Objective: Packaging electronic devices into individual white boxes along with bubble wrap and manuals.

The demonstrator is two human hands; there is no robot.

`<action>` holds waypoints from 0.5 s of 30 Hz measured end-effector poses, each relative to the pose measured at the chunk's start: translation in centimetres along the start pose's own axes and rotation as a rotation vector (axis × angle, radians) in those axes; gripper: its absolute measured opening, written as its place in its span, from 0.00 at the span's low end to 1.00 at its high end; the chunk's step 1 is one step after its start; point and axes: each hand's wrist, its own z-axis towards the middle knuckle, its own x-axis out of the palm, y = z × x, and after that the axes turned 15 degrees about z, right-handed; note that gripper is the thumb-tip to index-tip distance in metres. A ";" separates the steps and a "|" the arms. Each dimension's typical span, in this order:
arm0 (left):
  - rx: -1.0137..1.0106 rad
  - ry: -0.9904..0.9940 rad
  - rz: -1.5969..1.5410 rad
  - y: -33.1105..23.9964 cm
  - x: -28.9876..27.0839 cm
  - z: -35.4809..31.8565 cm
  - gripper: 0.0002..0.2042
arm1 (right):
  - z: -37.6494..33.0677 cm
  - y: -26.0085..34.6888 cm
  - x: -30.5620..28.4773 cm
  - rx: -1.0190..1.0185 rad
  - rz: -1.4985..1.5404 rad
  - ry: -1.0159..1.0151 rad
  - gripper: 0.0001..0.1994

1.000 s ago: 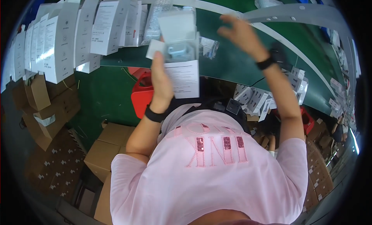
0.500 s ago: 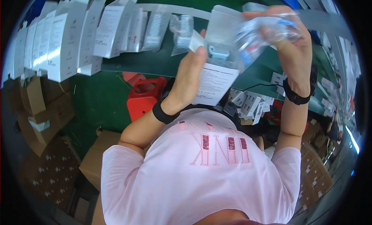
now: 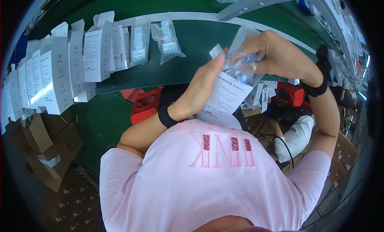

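Note:
My left hand [image 3: 200, 86] is closed around the side of a white printed carton [image 3: 229, 92], which is tilted with its open end away from me. A small white flap stands up by the left thumb. At the carton's mouth, my right hand [image 3: 272, 52] grips a clear plastic bag [image 3: 245, 72] between thumb and fingers. The bag is partly inside the carton, and something pale blue shows through it; its exact kind is hidden by the crinkled plastic and the fingers.
White cartons [image 3: 52, 78] with raised flaps line the table's left. Beside them lie two bubble-wrapped packs, one long [image 3: 140, 42] and one shorter [image 3: 168, 42]. A red stool [image 3: 146, 104], brown boxes [image 3: 42, 134] and another person's white sleeve [image 3: 296, 138] are below table level.
My right hand has brought the plastic bag down from above right into the carton's mouth. The pale blue item is now covered by the bag. The whole view has shifted.

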 end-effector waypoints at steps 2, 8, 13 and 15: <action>0.001 0.044 -0.015 -0.3 -0.3 0.4 0.30 | -0.4 1.8 -0.2 -0.055 -0.133 -0.099 0.19; -0.009 -0.004 -0.101 1.5 -0.4 0.6 0.32 | -0.9 5.3 0.9 0.311 -0.022 0.127 0.27; -0.077 0.088 -0.143 1.0 -0.3 0.5 0.32 | 0.7 2.9 -0.9 0.339 0.253 0.404 0.27; -0.030 -0.032 -0.161 0.4 0.3 0.2 0.36 | 0.8 2.4 -1.1 0.324 0.267 0.401 0.25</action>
